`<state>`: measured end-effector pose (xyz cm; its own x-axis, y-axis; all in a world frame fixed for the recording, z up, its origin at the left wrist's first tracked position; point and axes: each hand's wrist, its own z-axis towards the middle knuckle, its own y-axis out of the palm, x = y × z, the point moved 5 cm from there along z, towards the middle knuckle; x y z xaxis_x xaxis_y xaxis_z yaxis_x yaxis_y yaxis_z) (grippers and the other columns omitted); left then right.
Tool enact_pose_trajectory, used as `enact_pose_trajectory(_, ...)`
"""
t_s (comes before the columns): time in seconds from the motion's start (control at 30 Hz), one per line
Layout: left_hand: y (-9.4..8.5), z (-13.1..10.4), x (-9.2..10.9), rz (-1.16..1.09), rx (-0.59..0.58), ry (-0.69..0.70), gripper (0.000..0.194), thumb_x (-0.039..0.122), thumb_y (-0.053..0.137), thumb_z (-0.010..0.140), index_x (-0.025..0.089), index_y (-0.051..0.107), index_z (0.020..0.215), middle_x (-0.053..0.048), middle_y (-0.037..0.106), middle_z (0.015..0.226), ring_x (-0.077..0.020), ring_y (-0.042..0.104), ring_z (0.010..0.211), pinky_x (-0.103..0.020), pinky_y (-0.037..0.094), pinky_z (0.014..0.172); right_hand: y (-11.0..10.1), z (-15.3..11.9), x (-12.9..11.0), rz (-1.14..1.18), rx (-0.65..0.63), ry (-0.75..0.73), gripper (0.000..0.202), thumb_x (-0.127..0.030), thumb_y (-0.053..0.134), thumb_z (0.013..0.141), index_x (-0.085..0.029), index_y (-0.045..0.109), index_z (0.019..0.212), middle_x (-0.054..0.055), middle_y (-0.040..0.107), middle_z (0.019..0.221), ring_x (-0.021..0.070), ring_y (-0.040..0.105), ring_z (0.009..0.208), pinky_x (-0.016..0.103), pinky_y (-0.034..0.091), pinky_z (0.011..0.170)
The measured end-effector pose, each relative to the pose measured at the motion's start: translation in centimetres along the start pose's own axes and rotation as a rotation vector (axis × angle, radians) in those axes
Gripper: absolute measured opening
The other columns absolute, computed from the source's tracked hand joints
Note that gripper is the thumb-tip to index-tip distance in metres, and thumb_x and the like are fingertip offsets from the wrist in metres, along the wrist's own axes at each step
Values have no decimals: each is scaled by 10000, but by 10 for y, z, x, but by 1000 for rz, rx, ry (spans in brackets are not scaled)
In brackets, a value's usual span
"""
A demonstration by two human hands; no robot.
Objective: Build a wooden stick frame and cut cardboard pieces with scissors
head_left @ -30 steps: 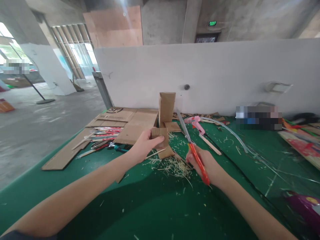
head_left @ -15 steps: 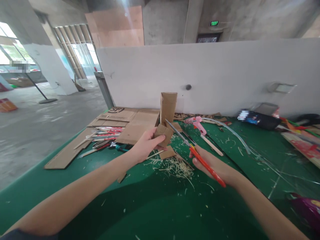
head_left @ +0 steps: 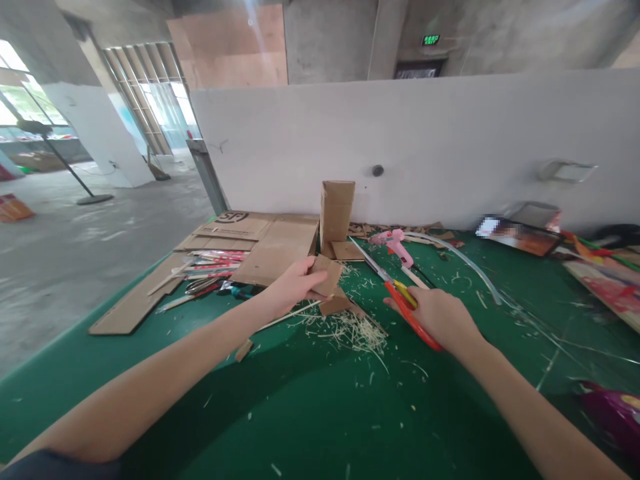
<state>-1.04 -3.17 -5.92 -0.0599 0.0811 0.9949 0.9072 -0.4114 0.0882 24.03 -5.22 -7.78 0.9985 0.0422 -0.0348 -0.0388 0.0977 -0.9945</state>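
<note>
Our right hand (head_left: 443, 317), gripping scissors (head_left: 391, 289), has swung away from the cardboard piece (head_left: 330, 276) our left hand (head_left: 294, 287) pinches: no cutting now.

Matt brown cardbd is being seen in the small pc (head_left: 329, 277), the flat sheets (head_left: 277, 250) & the upright box (head_left: 337, 212). On the scissors (head_left: 397, 299), smooth metal blades w/ a dull sheen & glossy orange plastic handles are being shown, w/ smooth pink plastic on the glue gun (head_left: 397, 247). Smooth, semi-gloss green is being presented by the tabletop (head_left: 300, 413), & a dry, fibrous, wood-like look by the shavings (head_left: 364, 333).
</note>
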Motion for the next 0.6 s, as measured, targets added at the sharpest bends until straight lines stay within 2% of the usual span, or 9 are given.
enact_pose_trajectory(0.13,-8,4,-12,307,-2,12,560,205,562,780,190,369,1306,-164,552,1193,-268,598,961,-380,525,717,10,7,15,4,-19,40,499,-688,455,745,-223,606,841,93,651,726,278,618,619,326,400,528)
enact_pose_trajectory(0.2,-12,6,-14,429,-9,45,616,194,531,778,189,317,1356,-165,550,1210,-274,590,994,-384,510,750,16,12,23,72,-3,31,473,-645,474,758,-214,614,893,108,658,784,271,623,651,327,412,533)
enact_pose_trajectory(0.27,-14,5,-12,555,4,96,593,186,500,774,185,354,1348,-154,517,1273,-288,540,1094,-403,478,829,18,16,28,140,15,-34,431,-572,473,791,-192,611,942,120,657,842,262,625,703,336,437,581)
enact_pose_trajectory(0.33,-15,4,-7,640,33,119,569,171,477,764,192,400,1328,-135,457,1348,-298,464,1192,-422,431,907,12,16,30,128,70,-82,408,-519,459,815,-159,611,933,139,644,855,275,614,764,365,450,657)
enact_pose_trajectory(0.4,-13,1,-1,670,44,110,591,152,469,750,199,399,1335,-126,420,1383,-301,428,1227,-428,409,938,-1,13,28,59,187,-74,398,-498,451,825,-143,610,907,157,628,856,309,590,830,411,441,720)
enact_pose_trajectory(0.47,-8,-1,4,663,39,109,632,137,472,736,190,367,1357,-132,417,1384,-297,441,1216,-421,421,930,-16,6,18,73,302,-87,365,-469,453,835,-154,599,948,153,621,908,323,565,901,434,429,760)
enact_pose_trajectory(0.5,-5,-1,7,656,28,125,644,126,472,731,180,358,1362,-138,425,1376,-292,454,1204,-418,424,931,-20,3,8,146,312,-137,343,-448,447,847,-165,589,981,140,620,934,311,560,927,426,430,780)
enact_pose_trajectory(0.6,4,-2,11,681,-9,231,625,86,456,718,153,386,1335,-145,444,1355,-272,458,1201,-422,397,971,-18,-5,-30,443,176,-268,372,-440,468,852,-197,523,1128,104,609,1016,261,576,929,388,454,776)
